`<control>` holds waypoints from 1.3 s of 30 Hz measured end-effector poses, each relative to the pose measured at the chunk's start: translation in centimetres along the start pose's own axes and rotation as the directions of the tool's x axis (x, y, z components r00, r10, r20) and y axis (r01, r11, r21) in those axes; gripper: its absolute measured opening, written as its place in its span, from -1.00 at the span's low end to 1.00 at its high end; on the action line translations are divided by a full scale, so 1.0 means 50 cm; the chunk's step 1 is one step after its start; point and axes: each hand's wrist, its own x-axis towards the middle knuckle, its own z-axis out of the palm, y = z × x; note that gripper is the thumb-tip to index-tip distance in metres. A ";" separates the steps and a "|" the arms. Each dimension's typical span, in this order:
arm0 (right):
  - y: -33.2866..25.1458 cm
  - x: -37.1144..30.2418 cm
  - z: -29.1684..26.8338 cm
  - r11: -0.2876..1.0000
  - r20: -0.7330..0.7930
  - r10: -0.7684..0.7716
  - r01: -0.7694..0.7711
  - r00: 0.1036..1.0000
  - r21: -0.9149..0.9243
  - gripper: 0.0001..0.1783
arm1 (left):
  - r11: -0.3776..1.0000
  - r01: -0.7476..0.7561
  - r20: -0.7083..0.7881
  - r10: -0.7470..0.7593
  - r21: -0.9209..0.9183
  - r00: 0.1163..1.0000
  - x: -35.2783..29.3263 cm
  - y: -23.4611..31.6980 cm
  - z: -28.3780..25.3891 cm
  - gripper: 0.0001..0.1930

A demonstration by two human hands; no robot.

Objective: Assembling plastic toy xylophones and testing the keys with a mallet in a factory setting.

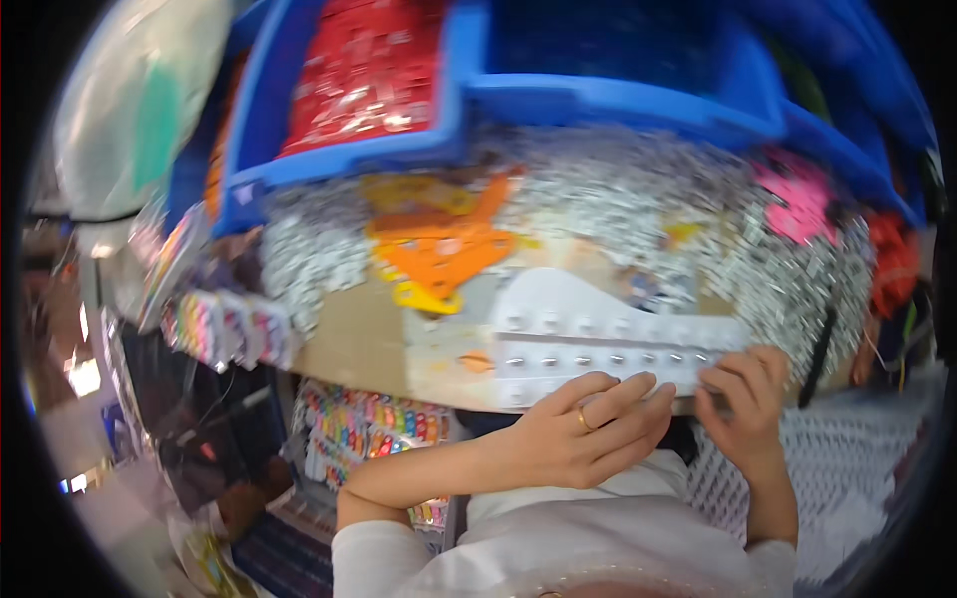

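White cards (551,297) lie at the table's near edge, with rows of round spots; small silver domed pieces (583,360) line the middle row. My left hand (598,434), wearing a ring, reaches over the cards' near edge with its fingers bent and close together. Whatever lies under its fingertips is hidden. My right hand (743,399) is at the cards' right end, thumb and fingertips drawn together near the last silver pieces. Any small thing between them is too small to make out.
Loose silver pieces (598,219) are heaped behind the cards, with orange and yellow flat shapes (449,244) at left and pink ones (797,204) at right. Blue bins (618,98) stand behind; one holds red packets (369,70). A black stick-like tool (819,359) lies at right.
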 end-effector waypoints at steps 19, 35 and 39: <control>-0.165 0.130 0.048 0.933 0.059 -0.099 0.072 0.993 0.353 -0.73 | 0.663 0.569 -0.156 -0.575 0.486 0.803 -0.137 -0.323 -0.220 -0.90; -0.213 0.140 0.082 0.917 0.005 -0.194 0.180 0.981 0.355 -0.71 | 0.654 0.538 -0.176 -0.536 0.531 0.826 -0.137 -0.261 -0.224 -0.90; -0.224 0.150 0.092 0.877 0.011 -0.245 0.216 0.970 0.430 -0.69 | 0.658 0.582 -0.206 -0.560 0.478 0.802 -0.145 -0.279 -0.210 -0.87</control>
